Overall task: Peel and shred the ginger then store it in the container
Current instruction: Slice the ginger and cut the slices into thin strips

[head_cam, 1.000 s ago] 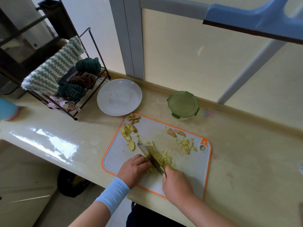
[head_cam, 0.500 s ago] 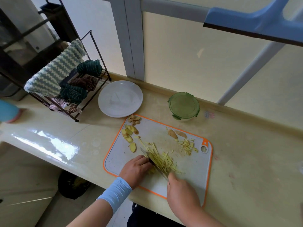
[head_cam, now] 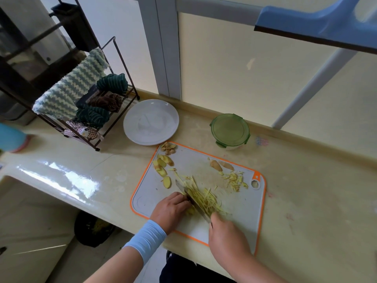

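Observation:
A grey cutting board with an orange rim [head_cam: 242, 211] lies on the counter. My right hand [head_cam: 226, 235] grips the handle of a knife [head_cam: 193, 201], whose blade runs diagonally across the board. My left hand [head_cam: 171, 209] has its fingers curled on a stack of ginger [head_cam: 190, 211] pressed against the blade's left side. A pile of yellow ginger shreds [head_cam: 206, 198] lies along the blade's right side. Ginger slices [head_cam: 162, 168] sit at the board's left, more shreds [head_cam: 234, 180] at its right, peel scraps [head_cam: 168, 148] at its far corner. The lidded green container [head_cam: 230, 130] stands behind the board.
A white plate [head_cam: 151, 121] sits behind the board's left corner. A wire rack with cloths [head_cam: 81, 103] stands at the far left. A blue object [head_cam: 10, 137] is at the left edge. The counter's front edge runs near my arms, with a dark bin [head_cam: 93, 229] below.
The knife has kept chopping and the shred pile beside the blade has grown. My right hand has shifted slightly down and right. My left hand stays on the ginger.

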`<control>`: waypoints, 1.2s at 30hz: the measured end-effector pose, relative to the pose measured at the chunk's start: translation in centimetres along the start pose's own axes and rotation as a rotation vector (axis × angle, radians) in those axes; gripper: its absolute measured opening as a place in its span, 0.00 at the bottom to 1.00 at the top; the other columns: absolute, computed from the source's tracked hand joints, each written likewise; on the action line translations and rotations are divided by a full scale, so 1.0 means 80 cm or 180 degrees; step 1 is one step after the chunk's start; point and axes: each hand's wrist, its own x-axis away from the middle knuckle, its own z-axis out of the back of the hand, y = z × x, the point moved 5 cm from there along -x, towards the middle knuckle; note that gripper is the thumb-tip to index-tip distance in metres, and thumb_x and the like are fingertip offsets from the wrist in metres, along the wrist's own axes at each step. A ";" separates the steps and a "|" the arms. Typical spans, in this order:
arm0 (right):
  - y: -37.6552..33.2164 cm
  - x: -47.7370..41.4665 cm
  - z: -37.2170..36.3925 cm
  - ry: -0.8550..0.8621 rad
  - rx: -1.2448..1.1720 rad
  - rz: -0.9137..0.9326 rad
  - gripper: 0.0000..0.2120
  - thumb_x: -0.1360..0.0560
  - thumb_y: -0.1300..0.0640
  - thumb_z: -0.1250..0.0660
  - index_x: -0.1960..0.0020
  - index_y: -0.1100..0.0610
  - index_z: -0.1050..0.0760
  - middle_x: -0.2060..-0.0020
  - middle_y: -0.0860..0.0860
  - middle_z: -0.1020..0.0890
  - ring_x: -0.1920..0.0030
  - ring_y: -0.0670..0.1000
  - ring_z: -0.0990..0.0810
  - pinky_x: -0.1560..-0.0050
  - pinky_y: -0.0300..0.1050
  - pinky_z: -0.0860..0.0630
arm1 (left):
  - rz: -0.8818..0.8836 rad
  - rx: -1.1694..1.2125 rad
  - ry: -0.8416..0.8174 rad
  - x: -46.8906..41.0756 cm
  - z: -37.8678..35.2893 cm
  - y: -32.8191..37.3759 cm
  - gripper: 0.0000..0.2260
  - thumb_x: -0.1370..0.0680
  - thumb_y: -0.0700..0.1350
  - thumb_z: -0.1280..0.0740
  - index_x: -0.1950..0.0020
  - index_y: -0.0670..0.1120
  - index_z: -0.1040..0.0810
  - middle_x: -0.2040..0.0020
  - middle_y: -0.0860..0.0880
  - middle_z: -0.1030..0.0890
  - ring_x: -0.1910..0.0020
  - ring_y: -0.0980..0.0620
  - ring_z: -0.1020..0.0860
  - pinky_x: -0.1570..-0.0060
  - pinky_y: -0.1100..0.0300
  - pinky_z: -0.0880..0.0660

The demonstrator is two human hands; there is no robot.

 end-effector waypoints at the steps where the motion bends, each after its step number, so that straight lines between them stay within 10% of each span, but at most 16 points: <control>1: 0.004 0.005 -0.002 -0.0028 0.0011 -0.0030 0.11 0.18 0.56 0.47 0.37 0.50 0.34 0.51 0.52 0.18 0.50 0.55 0.18 0.62 0.45 0.34 | -0.0004 -0.0014 -0.0016 0.000 0.000 0.000 0.08 0.24 0.40 0.33 0.49 0.47 0.17 0.53 0.51 0.19 0.53 0.51 0.23 0.57 0.59 0.21; 20: 0.007 0.004 -0.003 -0.0041 -0.0124 0.0038 0.07 0.18 0.56 0.47 0.43 0.51 0.33 0.52 0.53 0.18 0.51 0.56 0.18 0.62 0.46 0.35 | -0.0013 -0.0034 0.0036 0.001 0.003 0.004 0.13 0.32 0.37 0.21 0.50 0.47 0.16 0.53 0.50 0.19 0.53 0.51 0.23 0.57 0.60 0.22; 36: -0.007 -0.018 -0.005 -0.0028 -0.0105 0.0068 0.07 0.18 0.57 0.46 0.44 0.52 0.32 0.52 0.53 0.19 0.52 0.56 0.19 0.63 0.46 0.34 | -0.0019 -0.0079 0.0191 0.000 0.004 0.006 0.08 0.23 0.43 0.35 0.50 0.46 0.16 0.53 0.51 0.19 0.54 0.52 0.24 0.58 0.62 0.23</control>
